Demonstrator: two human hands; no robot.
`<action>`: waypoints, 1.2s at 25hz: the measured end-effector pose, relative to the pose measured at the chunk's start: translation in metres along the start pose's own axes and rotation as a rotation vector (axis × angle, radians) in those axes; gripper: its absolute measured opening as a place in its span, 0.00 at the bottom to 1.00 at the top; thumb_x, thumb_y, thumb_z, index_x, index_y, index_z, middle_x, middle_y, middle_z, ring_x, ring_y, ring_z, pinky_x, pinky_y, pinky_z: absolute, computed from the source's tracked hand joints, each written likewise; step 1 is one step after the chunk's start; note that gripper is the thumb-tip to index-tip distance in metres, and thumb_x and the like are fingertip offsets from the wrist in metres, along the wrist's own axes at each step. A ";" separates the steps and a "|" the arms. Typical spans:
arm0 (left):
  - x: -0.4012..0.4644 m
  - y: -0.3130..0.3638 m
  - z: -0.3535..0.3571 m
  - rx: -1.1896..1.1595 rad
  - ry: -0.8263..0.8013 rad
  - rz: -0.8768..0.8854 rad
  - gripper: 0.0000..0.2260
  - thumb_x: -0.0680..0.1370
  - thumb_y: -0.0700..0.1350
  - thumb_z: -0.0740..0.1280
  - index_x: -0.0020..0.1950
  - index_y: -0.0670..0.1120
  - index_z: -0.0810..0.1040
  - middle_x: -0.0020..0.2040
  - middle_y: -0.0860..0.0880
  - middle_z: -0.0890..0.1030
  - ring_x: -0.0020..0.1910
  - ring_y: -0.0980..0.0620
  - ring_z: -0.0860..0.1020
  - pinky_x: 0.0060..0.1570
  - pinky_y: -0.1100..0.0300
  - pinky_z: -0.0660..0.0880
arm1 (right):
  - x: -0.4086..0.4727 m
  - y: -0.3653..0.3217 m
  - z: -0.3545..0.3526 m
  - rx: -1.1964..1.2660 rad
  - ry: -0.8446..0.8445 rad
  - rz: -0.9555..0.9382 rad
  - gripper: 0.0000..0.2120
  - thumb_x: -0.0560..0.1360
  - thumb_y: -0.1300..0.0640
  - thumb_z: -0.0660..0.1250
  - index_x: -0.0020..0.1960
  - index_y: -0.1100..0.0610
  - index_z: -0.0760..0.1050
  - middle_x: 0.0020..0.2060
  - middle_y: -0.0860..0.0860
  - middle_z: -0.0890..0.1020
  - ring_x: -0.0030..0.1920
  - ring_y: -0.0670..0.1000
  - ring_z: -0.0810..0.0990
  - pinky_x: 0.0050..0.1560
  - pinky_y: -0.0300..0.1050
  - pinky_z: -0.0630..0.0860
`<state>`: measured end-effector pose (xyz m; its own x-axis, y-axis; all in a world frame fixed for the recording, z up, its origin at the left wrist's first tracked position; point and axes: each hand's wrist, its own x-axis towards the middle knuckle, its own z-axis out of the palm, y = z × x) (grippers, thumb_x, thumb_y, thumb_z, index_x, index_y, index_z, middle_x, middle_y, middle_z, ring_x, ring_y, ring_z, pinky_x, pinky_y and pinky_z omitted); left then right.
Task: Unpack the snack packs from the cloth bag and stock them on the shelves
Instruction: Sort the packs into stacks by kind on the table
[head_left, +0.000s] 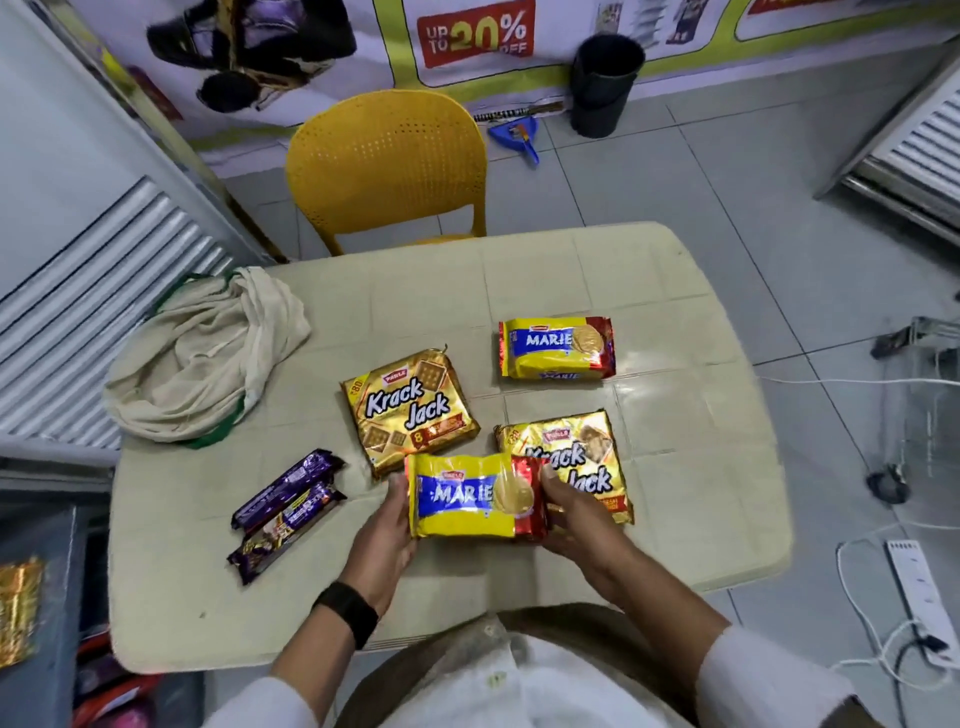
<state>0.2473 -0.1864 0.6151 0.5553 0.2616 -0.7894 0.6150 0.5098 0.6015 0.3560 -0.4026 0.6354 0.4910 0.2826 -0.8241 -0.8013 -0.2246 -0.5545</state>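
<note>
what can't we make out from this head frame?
- Cloth bag: crumpled shut, so the head view cannot show whether packs remain inside.
- Right Krack Jack pack: partly covered by the held Marie pack and the right hand.
- Purple packs: print blurred, too small to read.
- Gold pack: cut off by the left edge.
- Left hand: fingers hidden behind the pack.

Colours around the cream table (649, 291)

Yellow-blue-red Marie pack (470, 496) at its near edge; gold Krack Jack pack (410, 410) mid-table; yellow perforated chair (387, 161) behind.
</note>
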 end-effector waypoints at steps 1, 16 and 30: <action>0.006 0.014 0.018 0.022 -0.025 0.024 0.24 0.81 0.64 0.55 0.74 0.57 0.70 0.65 0.57 0.81 0.67 0.54 0.77 0.74 0.48 0.65 | 0.002 -0.010 -0.015 0.033 0.016 -0.023 0.20 0.82 0.39 0.62 0.62 0.52 0.82 0.55 0.51 0.88 0.55 0.52 0.87 0.54 0.53 0.83; 0.147 0.140 0.200 0.130 -0.019 0.155 0.24 0.82 0.64 0.54 0.69 0.52 0.76 0.61 0.49 0.85 0.56 0.53 0.84 0.59 0.53 0.79 | 0.116 -0.192 -0.113 0.006 0.120 -0.208 0.17 0.84 0.42 0.59 0.48 0.50 0.81 0.46 0.48 0.86 0.44 0.46 0.84 0.43 0.44 0.81; 0.099 0.082 0.135 0.246 0.132 0.173 0.27 0.79 0.60 0.66 0.73 0.46 0.74 0.74 0.42 0.75 0.73 0.41 0.72 0.74 0.40 0.67 | 0.076 -0.085 -0.106 -0.178 0.435 -0.288 0.18 0.83 0.43 0.63 0.57 0.56 0.82 0.52 0.52 0.85 0.55 0.56 0.81 0.64 0.62 0.77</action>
<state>0.4283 -0.2297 0.6033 0.5959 0.4392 -0.6723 0.6435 0.2396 0.7269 0.4972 -0.4611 0.6074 0.8080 -0.0474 -0.5873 -0.5622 -0.3606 -0.7443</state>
